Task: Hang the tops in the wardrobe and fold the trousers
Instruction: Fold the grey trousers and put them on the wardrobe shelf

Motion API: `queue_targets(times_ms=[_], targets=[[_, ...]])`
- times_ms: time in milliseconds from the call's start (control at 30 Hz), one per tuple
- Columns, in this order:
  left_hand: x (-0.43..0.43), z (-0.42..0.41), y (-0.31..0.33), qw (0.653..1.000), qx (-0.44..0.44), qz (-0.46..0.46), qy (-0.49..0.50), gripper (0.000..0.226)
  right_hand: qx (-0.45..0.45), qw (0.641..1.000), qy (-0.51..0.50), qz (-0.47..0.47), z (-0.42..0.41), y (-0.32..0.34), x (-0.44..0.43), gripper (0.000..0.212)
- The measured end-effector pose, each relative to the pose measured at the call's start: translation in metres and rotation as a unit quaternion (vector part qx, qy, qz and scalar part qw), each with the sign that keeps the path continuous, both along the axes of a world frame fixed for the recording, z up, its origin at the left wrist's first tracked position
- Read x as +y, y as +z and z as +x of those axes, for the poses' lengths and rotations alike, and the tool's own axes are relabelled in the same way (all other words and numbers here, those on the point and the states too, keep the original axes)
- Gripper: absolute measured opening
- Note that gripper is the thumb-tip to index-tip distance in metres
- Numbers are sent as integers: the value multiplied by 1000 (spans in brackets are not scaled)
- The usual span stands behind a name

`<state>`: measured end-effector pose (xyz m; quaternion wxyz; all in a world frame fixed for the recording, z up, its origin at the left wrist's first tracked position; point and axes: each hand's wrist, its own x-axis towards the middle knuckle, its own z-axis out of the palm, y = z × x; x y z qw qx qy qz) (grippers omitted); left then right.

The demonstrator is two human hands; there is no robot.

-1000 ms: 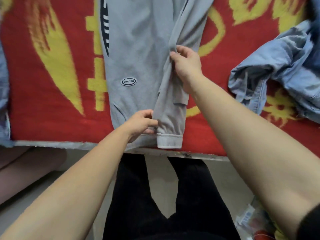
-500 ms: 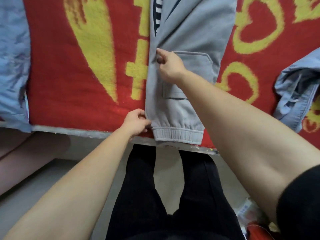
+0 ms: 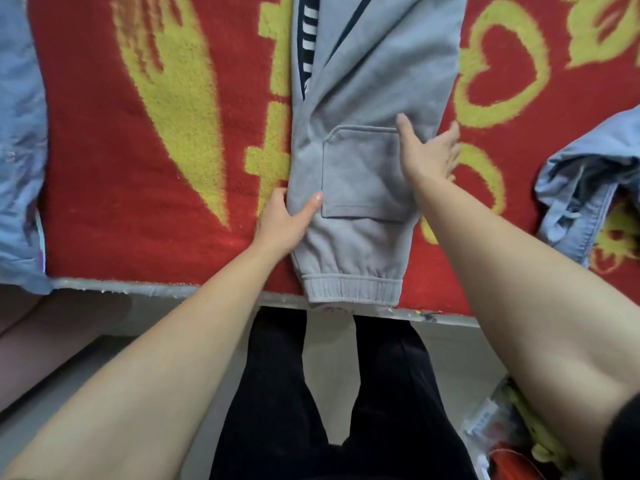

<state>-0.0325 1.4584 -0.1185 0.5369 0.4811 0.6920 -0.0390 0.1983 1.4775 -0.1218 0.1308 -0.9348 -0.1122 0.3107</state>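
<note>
Smoothing grey trousers (image 3: 374, 81), which lie lengthwise on a red and yellow blanket (image 3: 104, 168), one leg over the other. The right hand (image 3: 429, 154) has left its pinch at the left fold and now lies on the right edge, fingers straight and spread. The left hand (image 3: 284, 220) has slid up from the cuff (image 3: 353, 289) to the left edge, open, with the thumb pressing the cloth. The lengthwise fold looks done; a crosswise fold likely comes next.

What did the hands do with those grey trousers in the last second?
The right hand let go of the fold it pinched, crossed the grey trousers to their right edge and now presses flat. The left hand slid from the cuff up the left edge. The trousers stay on the red blanket.
</note>
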Motion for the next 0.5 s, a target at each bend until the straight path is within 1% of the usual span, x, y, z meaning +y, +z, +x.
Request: queue_targets(times_ms=[33, 100, 133, 200, 267, 333, 433, 500], targets=[[11, 7, 1, 1000, 5, 0, -10, 59, 27, 1000, 6, -12, 6, 1, -3, 95], [28, 19, -1, 999, 16, -9, -43, 60, 62, 997, 52, -20, 19, -3, -16, 83], [32, 23, -3, 997, 20, -21, -65, 63, 87, 994, 69, -16, 23, -5, -24, 77], [33, 27, -6, 995, 28, -43, -91, 71, 164, 984, 72, 8, 29, -7, -42, 69], [28, 28, -5, 994, 31, -43, -94, 72, 251, 966, 47, 38, 29, -9, -63, 62], [19, 27, -1, 994, 27, -54, -95, 70, 308, 949, 1, 71, 26, -10, -83, 55], [1, 15, 2, 989, -11, -132, -73, 77, 382, 918, -59, 86, 22, -6, -111, 44], [-14, 0, 0, 982, -12, -177, -71, 87, 405, 908, -76, 71, 21, -3, -131, 40]])
